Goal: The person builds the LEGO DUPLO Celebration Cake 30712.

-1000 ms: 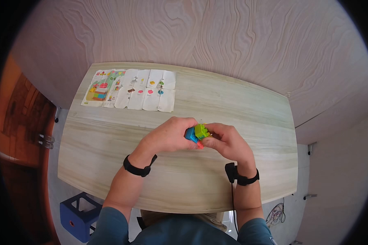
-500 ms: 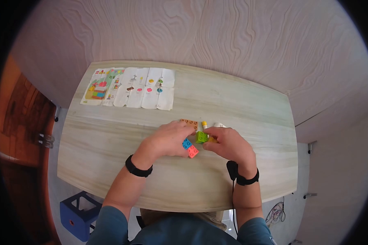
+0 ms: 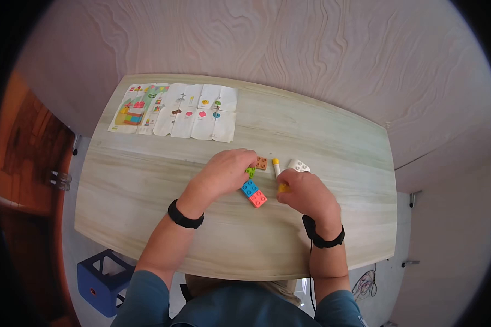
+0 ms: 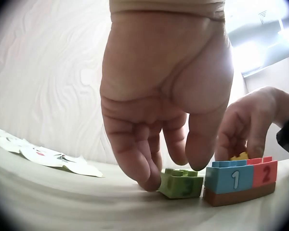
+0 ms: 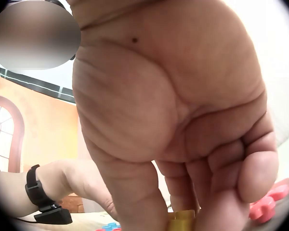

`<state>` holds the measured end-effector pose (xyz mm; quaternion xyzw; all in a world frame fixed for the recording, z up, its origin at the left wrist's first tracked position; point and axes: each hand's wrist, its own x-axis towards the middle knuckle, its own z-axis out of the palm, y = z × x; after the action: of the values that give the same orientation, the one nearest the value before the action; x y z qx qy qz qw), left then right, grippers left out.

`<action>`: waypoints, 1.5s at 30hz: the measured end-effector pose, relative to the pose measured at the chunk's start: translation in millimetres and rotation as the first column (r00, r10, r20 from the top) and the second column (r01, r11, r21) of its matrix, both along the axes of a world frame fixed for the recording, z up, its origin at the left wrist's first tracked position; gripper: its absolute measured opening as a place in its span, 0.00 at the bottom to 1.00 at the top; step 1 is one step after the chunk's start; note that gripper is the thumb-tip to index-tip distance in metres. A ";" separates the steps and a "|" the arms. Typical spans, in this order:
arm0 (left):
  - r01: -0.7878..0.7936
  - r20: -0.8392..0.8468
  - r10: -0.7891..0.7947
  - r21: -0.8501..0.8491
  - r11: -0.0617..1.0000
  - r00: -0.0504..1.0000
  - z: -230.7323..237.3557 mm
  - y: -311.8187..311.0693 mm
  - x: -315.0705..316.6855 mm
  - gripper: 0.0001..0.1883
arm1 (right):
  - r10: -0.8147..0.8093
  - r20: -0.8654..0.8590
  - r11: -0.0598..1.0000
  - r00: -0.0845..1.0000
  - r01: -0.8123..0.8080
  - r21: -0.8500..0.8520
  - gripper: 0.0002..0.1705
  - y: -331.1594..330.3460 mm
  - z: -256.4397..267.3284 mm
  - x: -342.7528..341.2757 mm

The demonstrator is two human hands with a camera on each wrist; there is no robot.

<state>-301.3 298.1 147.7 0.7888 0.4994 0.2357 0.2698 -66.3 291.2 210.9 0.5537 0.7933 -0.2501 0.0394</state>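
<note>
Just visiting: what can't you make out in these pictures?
- Yellow brick: head view, mostly covered by the right hand; right wrist view, cut off by the bottom edge.
- Brown brick: head view, one end hidden by the left hand.
- Paper sheet: head view, writing too small to read.
- Pink piece: right wrist view, partly behind fingers.

Soft light washed the table (image 3: 343,169), its edges bowed by the lens, corners black! Overhead lights (image 4: 249,54) blazed white in the left wrist view; in the right wrist's, glare bleached the upper right, a blurred oval (image 5: 36,34) sat upper left.
</note>
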 end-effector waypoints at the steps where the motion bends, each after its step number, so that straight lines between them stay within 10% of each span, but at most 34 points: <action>1: -0.004 -0.057 0.004 -0.008 1.000 0.998 -2.5 0.6 -0.4 0.12 | 0.000 -0.001 1.000 1.000 0.000 -0.001 0.20 0.6 -6.6 0.3; 11: 0.169 -0.046 -0.183 -0.212 0.962 0.982 22.1 -12.4 -0.5 0.19 | 0.142 -0.183 0.985 0.973 -0.121 0.122 0.20 -8.8 -11.6 -9.1; 24: 0.100 -0.188 -0.114 -0.083 0.992 0.976 8.5 -10.0 5.8 0.13 | 0.214 -0.159 0.953 0.964 -0.169 0.253 0.18 -15.0 -30.3 -21.4; 38: 0.224 0.470 -0.053 -0.317 0.921 0.881 45.7 -7.7 -10.7 0.25 | 0.100 -0.621 0.995 0.777 -0.084 0.055 0.21 -1.3 1.8 -9.7; 45: 0.246 0.530 -0.060 -0.287 0.926 0.846 51.5 -8.5 -11.9 0.24 | -0.084 -0.739 0.996 0.669 0.056 -0.063 0.13 1.9 -1.1 -3.2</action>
<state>-313.1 289.5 199.2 0.6759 0.3774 0.3230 0.5445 -69.5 293.2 209.8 0.4341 0.7148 -0.4683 -0.2852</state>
